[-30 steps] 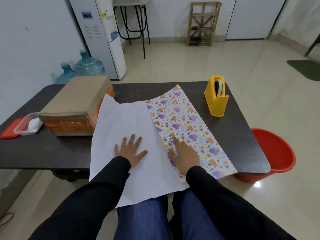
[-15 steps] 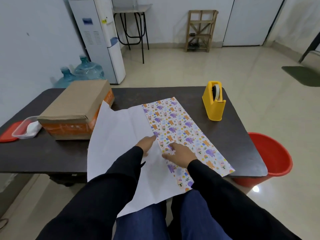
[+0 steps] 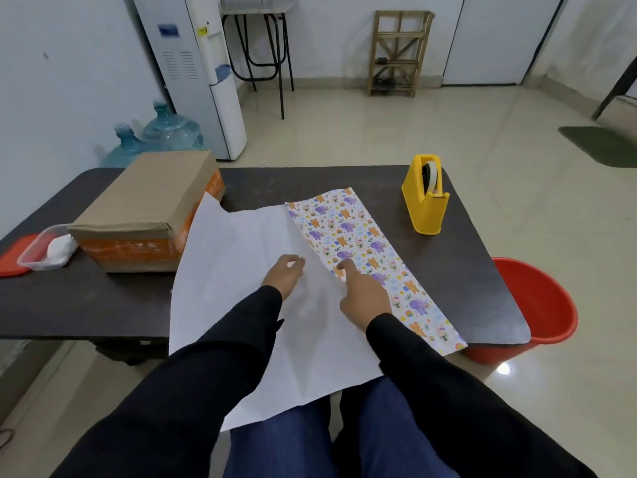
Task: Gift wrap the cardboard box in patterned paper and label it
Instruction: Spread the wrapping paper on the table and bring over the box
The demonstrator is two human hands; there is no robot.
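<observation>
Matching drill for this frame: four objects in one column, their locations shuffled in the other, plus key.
Things
1. cardboard box
2. tape dispenser
3. bucket
4. wrapping paper

Places
A. on the floor, beside the right end of the table
B. draped over the table's near edge, left hand and right hand above it
C. on the table's left part, next to a clear container
D. upright near the table's far right corner

Pairs: 1-C, 2-D, 3-A, 4-B
</observation>
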